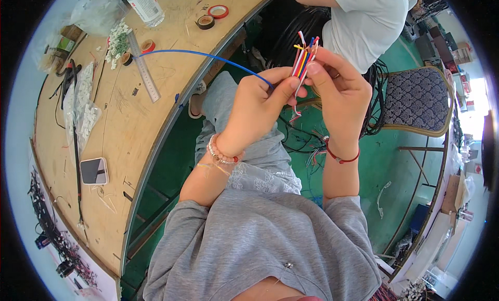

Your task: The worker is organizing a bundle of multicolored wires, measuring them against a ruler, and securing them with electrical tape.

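Observation:
A bundle of thin wires in white, red, yellow and blue stands up between my two hands, its tips fanned apart. My left hand pinches the bundle's lower part between thumb and fingers. On the bundle's right side, my right hand has thumb and forefinger closed on wires near their upper ends. A blue cable arches from the table to my left hand, where my fingers hide its end. A few red and white wire ends hang below the fingers.
The wooden table at left bears a steel ruler, tape rolls, a clear bottle, a phone and a bag of white connectors. Another person in a white shirt sits ahead. A patterned chair stands at right.

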